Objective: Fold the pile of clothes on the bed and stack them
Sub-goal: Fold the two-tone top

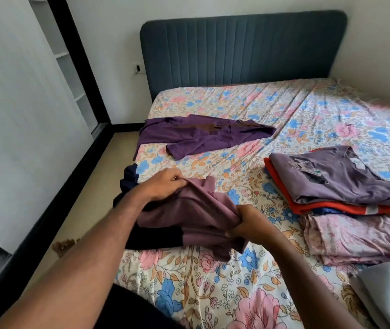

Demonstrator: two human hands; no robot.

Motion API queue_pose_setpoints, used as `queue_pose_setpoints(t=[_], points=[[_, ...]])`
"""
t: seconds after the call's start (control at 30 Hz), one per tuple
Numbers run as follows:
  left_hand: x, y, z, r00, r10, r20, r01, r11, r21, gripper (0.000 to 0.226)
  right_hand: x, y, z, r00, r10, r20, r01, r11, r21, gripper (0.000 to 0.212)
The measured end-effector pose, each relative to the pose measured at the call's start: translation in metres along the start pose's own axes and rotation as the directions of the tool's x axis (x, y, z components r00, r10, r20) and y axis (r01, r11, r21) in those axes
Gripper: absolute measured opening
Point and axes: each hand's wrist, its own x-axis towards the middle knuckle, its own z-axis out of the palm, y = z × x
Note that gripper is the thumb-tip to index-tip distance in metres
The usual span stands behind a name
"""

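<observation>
We grip one mauve garment (189,214) with left hand (165,186) and right hand (248,222), near bed (213,293) edge; one purple shirt (201,134) spread; one folded stack (331,184).

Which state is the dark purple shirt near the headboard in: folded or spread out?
Spread out. The dark purple shirt lies loosely flat on the floral sheet, sleeves out, away from the folded stack.

Two bare forearms, sleeveless to the elbows.
</observation>
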Motion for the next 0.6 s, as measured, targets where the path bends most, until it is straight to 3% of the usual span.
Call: queue_pose_setpoints(t=[0.1,0.17,0.2,0.23,0.3,0.4,0.47,0.53,0.6], points=[[-0.015,0.024,-0.039,0.986,0.141,0.095,-0.129,0.985,-0.115,0.027,0.016,-0.003,-0.002,0.974,0.037,-0.224,-0.068,0.989,-0.135,0.019],[-0.030,0.041,-0.058,0.972,0.197,0.127,-0.162,0.956,-0.245,0.029,0.026,-0.012,-0.015,0.925,0.139,-0.353,-0.103,0.988,0.119,0.017],[-0.034,0.045,-0.064,0.975,0.181,0.127,-0.129,0.932,-0.339,0.029,0.029,-0.020,-0.020,0.926,0.247,-0.284,-0.134,0.921,0.366,0.020],[-0.040,0.051,-0.073,0.979,0.170,0.112,-0.110,0.904,-0.413,0.025,0.032,-0.032,-0.027,0.931,0.332,-0.154,-0.183,0.786,0.590,0.029],[-0.043,0.055,-0.081,0.985,0.122,0.121,-0.058,0.898,-0.436,0.010,0.034,-0.049,-0.032,0.922,0.384,0.053,-0.263,0.519,0.813,0.046],[-0.049,0.053,-0.088,0.987,-0.047,0.154,0.056,0.997,-0.052,0.038,0.037,-0.078,-0.027,0.929,0.364,0.060,-0.165,0.264,0.950,0.069],[-0.048,0.048,-0.088,0.987,-0.095,0.131,0.082,0.991,0.102,0.038,0.043,-0.104,-0.026,0.936,0.351,-0.034,-0.018,0.144,0.989,0.065],[-0.049,0.049,-0.095,0.996,-0.075,0.054,0.074,0.997,0.016,0.022,0.047,-0.135,-0.041,0.940,0.305,-0.152,0.143,0.052,0.988,0.059],[-0.053,0.058,-0.115,0.999,-0.027,-0.040,0.016,0.969,-0.245,0.019,0.052,-0.170,-0.069,0.941,0.227,-0.251,0.235,0.097,0.967,0.066]])
